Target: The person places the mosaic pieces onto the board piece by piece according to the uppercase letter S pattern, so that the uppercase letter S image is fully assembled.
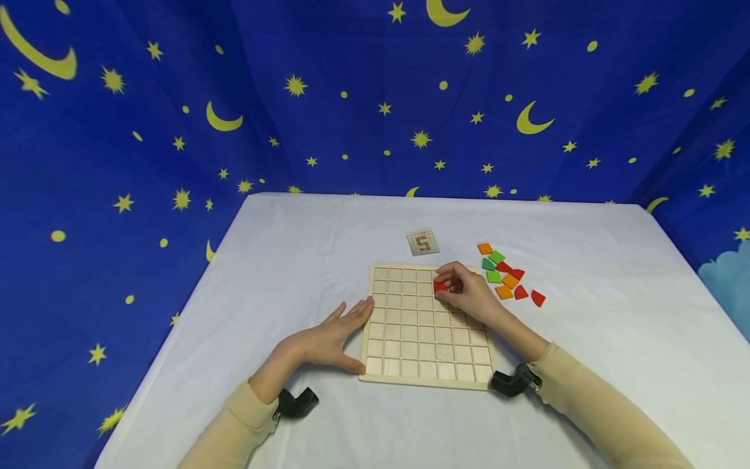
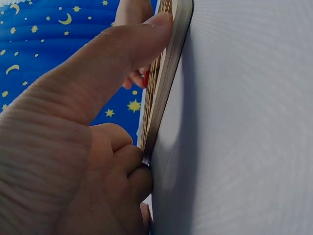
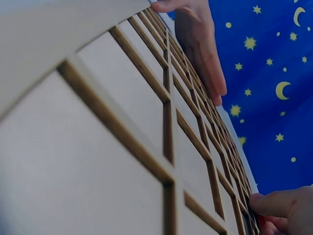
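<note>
A wooden grid board [image 1: 410, 316] lies flat on the table. My left hand [image 1: 328, 339] rests along its left edge, fingers spread, thumb at the near corner and fingertips farther up. In the left wrist view the thumb [image 2: 142, 41] touches the board's rim [image 2: 168, 73]. Over the upper right cells, my right hand [image 1: 469, 293] pinches a red piece [image 1: 440, 287] between thumb and fingers, low at the grid; part of the piece is hidden by the fingers. The right wrist view shows the right thumb [image 3: 276, 202] close to the grid bars.
Right of the board lie several loose pieces: orange squares [image 1: 485, 249], green ones [image 1: 494, 277] and red rounded ones [image 1: 538, 298]. A small card [image 1: 423, 243] with an S-shaped pattern lies behind the board. A blue star-patterned curtain [image 1: 363, 124] surrounds the white-covered table [image 1: 310, 260].
</note>
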`<state>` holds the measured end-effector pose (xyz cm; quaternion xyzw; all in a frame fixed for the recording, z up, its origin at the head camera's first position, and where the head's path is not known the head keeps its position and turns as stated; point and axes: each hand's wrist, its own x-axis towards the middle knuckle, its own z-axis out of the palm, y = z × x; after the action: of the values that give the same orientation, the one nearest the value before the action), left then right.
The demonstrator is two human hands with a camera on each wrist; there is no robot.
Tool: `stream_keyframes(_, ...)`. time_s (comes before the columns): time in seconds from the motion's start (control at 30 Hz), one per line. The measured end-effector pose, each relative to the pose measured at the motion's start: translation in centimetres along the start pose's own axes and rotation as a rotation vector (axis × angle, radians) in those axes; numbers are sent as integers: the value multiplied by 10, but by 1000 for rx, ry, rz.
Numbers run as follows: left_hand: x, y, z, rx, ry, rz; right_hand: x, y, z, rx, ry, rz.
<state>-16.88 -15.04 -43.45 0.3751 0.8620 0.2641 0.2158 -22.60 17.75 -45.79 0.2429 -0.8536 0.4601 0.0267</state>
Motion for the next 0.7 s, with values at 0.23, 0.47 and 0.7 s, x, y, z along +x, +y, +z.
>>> stream_keyframes(0.23, 0, 0, 0, -1, 1, 1, 0, 3, 3, -65, 13, -32)
stream_keyframes(0.47, 1, -1, 1, 1, 2, 1, -1, 3, 4, -74, 3, -31)
stream_keyframes(0.7, 1, 0, 0, 1, 0, -2, -1, -1, 3, -62, 2, -6)
